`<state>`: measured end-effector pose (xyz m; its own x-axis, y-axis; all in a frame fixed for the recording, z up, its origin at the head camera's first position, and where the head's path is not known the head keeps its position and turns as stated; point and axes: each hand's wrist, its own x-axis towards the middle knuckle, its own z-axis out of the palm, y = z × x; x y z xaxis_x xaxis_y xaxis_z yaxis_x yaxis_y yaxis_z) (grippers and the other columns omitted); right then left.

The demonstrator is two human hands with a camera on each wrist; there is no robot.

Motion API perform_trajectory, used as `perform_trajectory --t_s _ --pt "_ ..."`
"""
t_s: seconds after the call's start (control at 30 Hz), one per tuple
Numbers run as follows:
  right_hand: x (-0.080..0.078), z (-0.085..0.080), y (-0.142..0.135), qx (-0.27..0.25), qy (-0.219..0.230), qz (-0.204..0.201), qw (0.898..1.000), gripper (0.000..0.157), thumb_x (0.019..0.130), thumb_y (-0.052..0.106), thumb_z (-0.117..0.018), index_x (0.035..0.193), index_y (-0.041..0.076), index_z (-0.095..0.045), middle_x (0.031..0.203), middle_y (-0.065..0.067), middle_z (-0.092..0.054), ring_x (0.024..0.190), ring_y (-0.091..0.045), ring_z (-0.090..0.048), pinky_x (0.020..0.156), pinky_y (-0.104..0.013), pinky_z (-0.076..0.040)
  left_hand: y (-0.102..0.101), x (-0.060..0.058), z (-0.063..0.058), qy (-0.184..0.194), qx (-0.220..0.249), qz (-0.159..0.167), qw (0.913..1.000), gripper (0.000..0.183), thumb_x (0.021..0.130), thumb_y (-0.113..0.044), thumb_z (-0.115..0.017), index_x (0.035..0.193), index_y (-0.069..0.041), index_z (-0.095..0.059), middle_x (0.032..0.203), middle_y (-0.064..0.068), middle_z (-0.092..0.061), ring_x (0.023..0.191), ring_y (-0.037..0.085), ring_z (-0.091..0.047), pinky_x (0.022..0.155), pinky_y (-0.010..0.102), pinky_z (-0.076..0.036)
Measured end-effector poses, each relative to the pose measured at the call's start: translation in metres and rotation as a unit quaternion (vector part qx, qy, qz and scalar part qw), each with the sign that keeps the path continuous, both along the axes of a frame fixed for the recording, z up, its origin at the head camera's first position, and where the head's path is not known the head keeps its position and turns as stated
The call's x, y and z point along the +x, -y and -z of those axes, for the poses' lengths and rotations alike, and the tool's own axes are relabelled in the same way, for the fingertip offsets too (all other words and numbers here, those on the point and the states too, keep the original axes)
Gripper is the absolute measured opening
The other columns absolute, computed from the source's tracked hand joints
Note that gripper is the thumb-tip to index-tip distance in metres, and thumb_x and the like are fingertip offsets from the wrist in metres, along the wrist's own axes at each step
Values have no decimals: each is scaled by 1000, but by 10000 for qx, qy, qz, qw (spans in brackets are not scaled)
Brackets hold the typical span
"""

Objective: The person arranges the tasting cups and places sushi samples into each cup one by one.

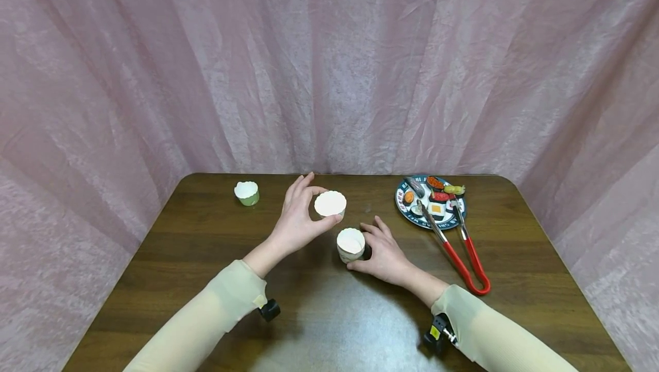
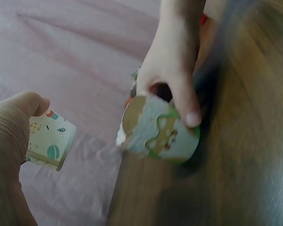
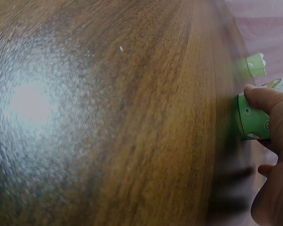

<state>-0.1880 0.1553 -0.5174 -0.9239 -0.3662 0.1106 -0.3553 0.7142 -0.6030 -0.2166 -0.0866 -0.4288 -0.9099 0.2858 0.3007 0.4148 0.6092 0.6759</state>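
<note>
Between thumb and fingers, my left hand (image 1: 297, 214) pinches a white-lined paper baking cup (image 1: 330, 204) over the table's middle. Its pale wall (image 2: 52, 139) carries small food and leaf prints in the left wrist view. My right hand (image 1: 385, 255) grips a second paper baking cup (image 1: 351, 246), nearer the front, thumb on one side and fingers on the other. An animal face (image 2: 169, 139) is printed on that cup, and green wall (image 3: 254, 120) shows under the thumb in the right wrist view. At the back left stands a third, light green baking cup (image 1: 247, 193).
Back right, a round patterned plate (image 1: 407, 212) bears several sushi-like pieces. Tongs (image 1: 467, 269) with red handles lie with their tips over the plate and the handles on the wooden table (image 1: 206, 257). Pink curtain (image 1: 329, 68) hangs behind the table and along its sides.
</note>
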Motion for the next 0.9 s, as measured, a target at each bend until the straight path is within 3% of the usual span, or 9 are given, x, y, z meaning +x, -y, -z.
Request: perform_trajectory --t_s 0.3,0.63,0.9 --pt "0 -2 0 12 70 10 10000 66 74 44 -91 127 11 -70 152 -19 -48 153 -43 -14 119 -62 -20 29 -14 4 -100 -335 -364 9987 60 83 -52 -81 127 -15 -62 167 5 -22 155 31 -8 119 63 -12" --pt "1 -3 0 8 53 8 10000 68 73 43 -91 129 10 -69 152 -19 -48 153 -44 -15 119 -62 -20 56 -29 18 -138 -729 -655 9951 63 83 -55 -79 127 -14 -64 166 12 -25 155 35 -7 117 67 -13" --pt "1 -3 0 -31 27 -26 10000 67 73 42 -91 127 9 -69 152 -20 -49 152 -45 -15 120 -61 -19 72 -39 29 -231 -1188 -826 9892 64 83 -58 -79 127 -13 -65 166 14 -25 155 37 -6 120 63 1"
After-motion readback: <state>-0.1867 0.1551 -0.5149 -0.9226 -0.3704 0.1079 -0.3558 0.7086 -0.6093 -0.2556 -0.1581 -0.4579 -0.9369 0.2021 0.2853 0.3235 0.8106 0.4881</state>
